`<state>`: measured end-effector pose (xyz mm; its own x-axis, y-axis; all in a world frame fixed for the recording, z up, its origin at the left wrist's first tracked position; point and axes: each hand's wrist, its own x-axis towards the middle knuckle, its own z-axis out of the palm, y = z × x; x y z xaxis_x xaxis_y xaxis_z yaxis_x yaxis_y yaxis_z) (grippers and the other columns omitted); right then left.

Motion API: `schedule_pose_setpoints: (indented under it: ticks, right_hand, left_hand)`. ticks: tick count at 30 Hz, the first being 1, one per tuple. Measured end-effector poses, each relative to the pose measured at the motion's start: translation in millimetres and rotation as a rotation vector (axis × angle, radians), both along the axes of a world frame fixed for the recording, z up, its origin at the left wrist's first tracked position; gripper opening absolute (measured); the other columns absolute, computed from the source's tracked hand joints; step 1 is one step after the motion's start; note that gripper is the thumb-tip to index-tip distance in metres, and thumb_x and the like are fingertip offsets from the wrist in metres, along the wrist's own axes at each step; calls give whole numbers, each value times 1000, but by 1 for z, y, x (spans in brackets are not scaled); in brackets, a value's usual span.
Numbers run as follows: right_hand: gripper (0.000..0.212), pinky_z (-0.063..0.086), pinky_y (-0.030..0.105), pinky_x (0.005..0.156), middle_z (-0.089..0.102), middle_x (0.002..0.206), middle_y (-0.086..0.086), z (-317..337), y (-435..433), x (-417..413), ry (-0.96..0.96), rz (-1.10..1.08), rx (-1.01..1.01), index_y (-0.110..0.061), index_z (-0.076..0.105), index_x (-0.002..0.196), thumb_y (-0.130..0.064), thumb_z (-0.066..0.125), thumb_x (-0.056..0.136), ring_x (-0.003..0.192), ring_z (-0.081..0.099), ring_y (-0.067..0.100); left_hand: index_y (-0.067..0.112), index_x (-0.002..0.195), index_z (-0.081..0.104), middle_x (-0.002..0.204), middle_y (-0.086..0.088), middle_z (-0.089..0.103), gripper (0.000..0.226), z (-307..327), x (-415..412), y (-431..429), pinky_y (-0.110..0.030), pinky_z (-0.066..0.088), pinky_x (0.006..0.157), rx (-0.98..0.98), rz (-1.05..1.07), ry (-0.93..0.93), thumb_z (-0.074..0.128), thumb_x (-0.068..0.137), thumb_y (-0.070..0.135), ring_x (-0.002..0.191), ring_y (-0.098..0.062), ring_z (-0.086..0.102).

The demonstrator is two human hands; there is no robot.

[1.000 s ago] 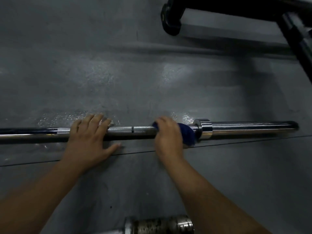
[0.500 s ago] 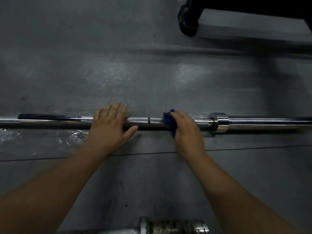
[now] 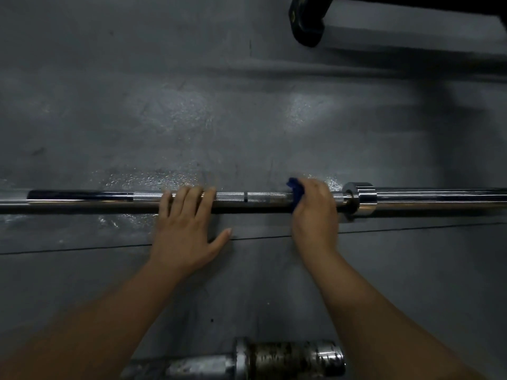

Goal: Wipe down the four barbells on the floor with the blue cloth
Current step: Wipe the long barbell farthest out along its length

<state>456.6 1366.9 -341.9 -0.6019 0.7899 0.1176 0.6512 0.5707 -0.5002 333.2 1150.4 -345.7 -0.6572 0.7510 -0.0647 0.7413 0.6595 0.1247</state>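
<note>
I see a long chrome barbell (image 3: 260, 200) lying across the grey floor (image 3: 192, 119) from the left edge to the right edge, roughly halfway up my view. My right hand (image 3: 314, 212) is curled over its knurled shaft just left of the collar (image 3: 358, 198), fingers (image 3: 315, 187) wrapped down and closed around the blue cloth (image 3: 296, 192), which is bunched against the bar; only a small dark-blue fold pokes out on the hand's left side, the rest hidden under the palm. My left hand (image 3: 186, 229) rests further left on the same shaft, fingers (image 3: 189, 197) laid flat and slightly spread over the top of the bar, thumb stretched out to the right on the floor; it presses rather than grips and holds nothing. Between the two hands the knurling and a narrow smooth ring show bare. Wet, glistening specks lie on the floor just beyond the bar and under it on the left. A thin dark seam (image 3: 82, 249) runs across the floor just near of the bar, passing under both wrists. At the near edge, between my forearms, the end of a second barbell (image 3: 274, 359) shows, its sleeve spotted and dull. In the far right corner a black metal frame (image 3: 306, 20) with a rounded foot stands on the floor, well apart from the bar.
</note>
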Motion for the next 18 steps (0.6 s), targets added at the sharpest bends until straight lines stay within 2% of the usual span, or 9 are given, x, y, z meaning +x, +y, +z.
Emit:
schedule_pose_setpoints:
  ticks: [3, 5, 6, 8, 10, 11, 14, 16, 18]
  right_hand:
    - [43, 41, 30, 100, 61, 123, 6, -2, -53, -3, 24, 237, -18, -13, 65, 121, -1, 50, 82, 113, 55, 25]
    - [44, 46, 32, 92, 61, 123, 4, 7, -56, 2, -15, 449, -21, -17, 62, 125, -4, 56, 84, 110, 56, 24]
    - [42, 47, 31, 86, 61, 120, 1, 11, -43, 9, -37, 470, -12, -22, 61, 125, -8, 60, 85, 107, 57, 23]
    - [43, 42, 25, 84, 59, 117, -3, 13, -11, 33, -34, 256, -28, -28, 62, 124, -14, 59, 84, 105, 56, 16]
    - [44, 40, 23, 90, 59, 117, 1, 9, 6, 58, 31, -90, -34, -21, 65, 122, -6, 48, 84, 108, 56, 18]
    - [45, 42, 27, 94, 61, 117, 6, 4, -2, 59, 38, -149, -20, -16, 66, 119, -2, 44, 82, 108, 57, 24]
    - [42, 48, 41, 92, 66, 106, 12, 1, -66, 23, 16, 74, -60, -8, 70, 105, -1, 43, 73, 98, 60, 33]
    - [39, 48, 39, 89, 66, 106, 11, 9, -87, 12, -35, 318, -97, -10, 70, 107, -1, 48, 75, 97, 60, 32]
    - [39, 45, 33, 86, 66, 104, 8, 18, -71, 22, -89, 381, -74, -16, 71, 108, -2, 53, 77, 96, 58, 27]
  left_hand:
    - [19, 138, 47, 135, -8, 47, 72, 4, 6, -8, -52, 27, 111, 67, -20, 3, 49, 83, 65, 129, -33, 42]
    - [20, 137, 47, 135, -9, 47, 71, 6, 6, -15, -51, 29, 110, 63, -20, -6, 46, 83, 65, 128, -33, 42]
    - [19, 140, 44, 138, -11, 45, 74, 6, 6, -18, -50, 28, 112, 43, -17, -9, 46, 84, 67, 130, -34, 40]
    - [16, 146, 40, 144, -13, 43, 82, 3, 11, -25, -51, 24, 116, -1, -16, -21, 45, 84, 70, 136, -34, 35]
    - [15, 145, 40, 143, -13, 44, 85, 4, 19, -30, -52, 24, 117, -6, -6, -37, 44, 83, 72, 136, -35, 35]
    - [15, 144, 42, 141, -13, 45, 84, 5, 23, -32, -51, 24, 116, -3, -1, -45, 43, 82, 71, 135, -35, 36]
    - [18, 138, 48, 136, -11, 50, 75, 11, 34, -38, -49, 27, 113, 36, 19, -59, 46, 81, 66, 130, -34, 42]
    - [22, 131, 53, 128, -7, 53, 66, 14, 37, -43, -47, 32, 105, 65, 20, -49, 46, 80, 64, 122, -31, 47]
    - [22, 129, 54, 126, -7, 55, 65, 16, 35, -48, -45, 34, 100, 82, 8, -42, 44, 80, 64, 117, -31, 49]
